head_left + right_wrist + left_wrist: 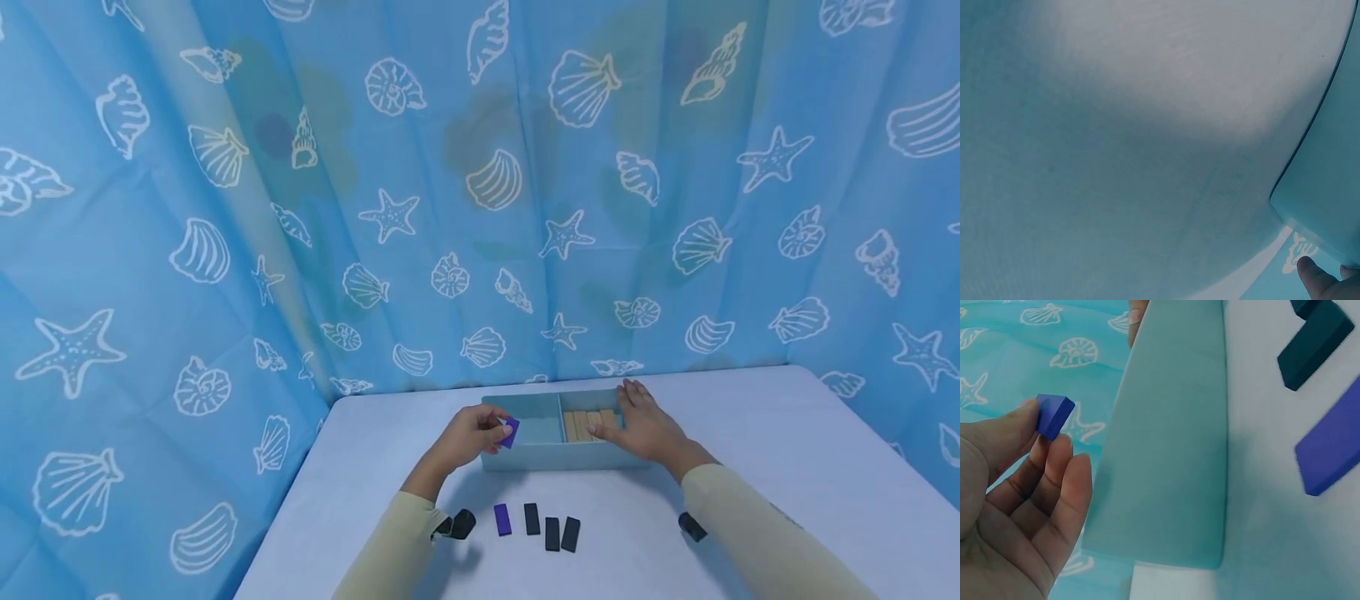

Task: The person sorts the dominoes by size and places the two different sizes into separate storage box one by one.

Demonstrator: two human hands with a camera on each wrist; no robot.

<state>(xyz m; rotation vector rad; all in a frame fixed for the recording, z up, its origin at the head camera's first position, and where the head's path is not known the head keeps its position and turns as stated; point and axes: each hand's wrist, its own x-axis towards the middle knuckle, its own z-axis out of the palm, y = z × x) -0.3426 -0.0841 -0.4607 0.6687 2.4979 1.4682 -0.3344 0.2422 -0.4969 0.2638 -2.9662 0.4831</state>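
Note:
Over the left compartment of a light blue two-part box (570, 457), my left hand (465, 437) pinches a small purple block (510, 432) between thumb and fingers. The left wrist view shows that block (1054, 415) at the fingertips, with the other fingers loosely bent below it. My right hand (651, 429) lies over the box's right end, fingers extended toward the back and thumb over the right compartment. Several wooden blocks (587, 425) stand side by side in that compartment. Only fingertips (1317, 278) of the right hand appear in the right wrist view, beside the box.
In front of the box, another purple block (502, 519) lies on the white table (795, 483). To its right are three black blocks (532, 518). A blue curtain with a shell pattern (450, 208) hangs behind the table and along its left side.

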